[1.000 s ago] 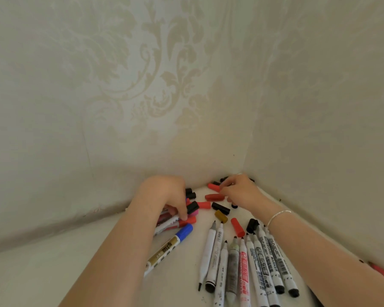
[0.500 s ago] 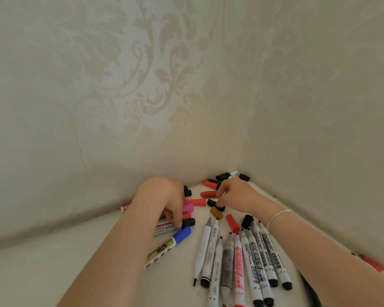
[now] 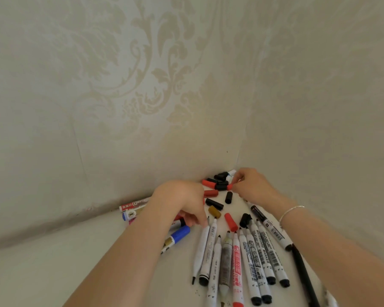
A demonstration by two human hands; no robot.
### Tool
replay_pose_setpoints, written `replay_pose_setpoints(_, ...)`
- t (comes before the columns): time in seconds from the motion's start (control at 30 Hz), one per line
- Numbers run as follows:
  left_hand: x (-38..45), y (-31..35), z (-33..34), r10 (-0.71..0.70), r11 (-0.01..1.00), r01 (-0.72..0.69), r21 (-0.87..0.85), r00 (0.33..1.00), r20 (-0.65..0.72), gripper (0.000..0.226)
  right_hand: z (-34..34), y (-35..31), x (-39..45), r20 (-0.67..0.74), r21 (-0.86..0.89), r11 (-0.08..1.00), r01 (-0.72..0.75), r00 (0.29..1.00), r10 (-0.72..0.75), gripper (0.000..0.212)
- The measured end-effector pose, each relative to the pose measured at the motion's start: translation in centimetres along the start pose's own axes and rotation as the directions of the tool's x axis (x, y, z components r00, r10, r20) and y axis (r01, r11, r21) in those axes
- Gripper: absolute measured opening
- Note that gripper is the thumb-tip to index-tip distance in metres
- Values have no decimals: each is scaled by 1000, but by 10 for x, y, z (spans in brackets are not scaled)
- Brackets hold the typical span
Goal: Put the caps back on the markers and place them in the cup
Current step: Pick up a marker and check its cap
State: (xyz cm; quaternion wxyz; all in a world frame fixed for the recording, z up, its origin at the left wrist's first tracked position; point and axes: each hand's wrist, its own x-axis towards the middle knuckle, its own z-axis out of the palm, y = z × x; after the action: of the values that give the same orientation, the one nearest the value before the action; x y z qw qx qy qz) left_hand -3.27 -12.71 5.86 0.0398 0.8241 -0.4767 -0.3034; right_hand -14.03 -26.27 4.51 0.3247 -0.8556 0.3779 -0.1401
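Left hand (image 3: 182,202) fingers down on uncapped markers (image 3: 228,260); right hand (image 3: 251,185) pinches red cap (image 3: 230,186); no cup visible.

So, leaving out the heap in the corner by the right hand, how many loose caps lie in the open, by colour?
Black caps: 3
Red caps: 2
Brown caps: 1
Total: 6
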Motion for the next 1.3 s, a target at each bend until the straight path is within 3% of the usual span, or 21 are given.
replay_pose_setpoints(0.17,4,12,12,-48,998,46,37,996,73,20,-17,13,5,-163,97,995,-33,986,49,12)
replay_pose_setpoints(0.37,4,19,16,-16,995,15,100,1000,17,23,-22,27,9,-167,135,987,-91,979,113,17)
replay_pose_setpoints(0.5,-1,13,7,57,998,-60,-37,996,-75,26,-13,29,15,-129,98,990,-105,985,117,15)
replay_pose_setpoints(0.6,-7,4,-8,151,956,-203,-211,959,-239,27,-5,24,23,-105,56,995,-80,991,86,21)
replay_pose_setpoints(0.7,-12,-3,-20,172,814,-352,-463,906,-386,24,2,16,34,-79,8,1000,-20,997,21,32)
replay_pose_setpoints(0.8,-13,-4,-24,54,484,-428,-763,885,-462,20,7,10,44,-23,-136,990,45,999,-49,46)
replay_pose_setpoints(0.83,-11,-4,-25,10,391,-442,-807,879,-476,19,8,8,48,2,-199,978,58,998,-59,48)
replay_pose_setpoints(0.9,-8,-2,-25,-45,306,-469,-829,862,-504,18,11,8,57,46,-328,942,75,997,-63,45)
replay_pose_setpoints(1.07,-3,0,-26,-112,347,-540,-767,788,-605,12,19,14,78,103,-511,854,95,994,-49,28)
replay_pose_setpoints(1.3,-5,-4,-31,-205,367,-627,-687,666,-717,4,20,17,92,131,-580,805,127,989,-61,24)
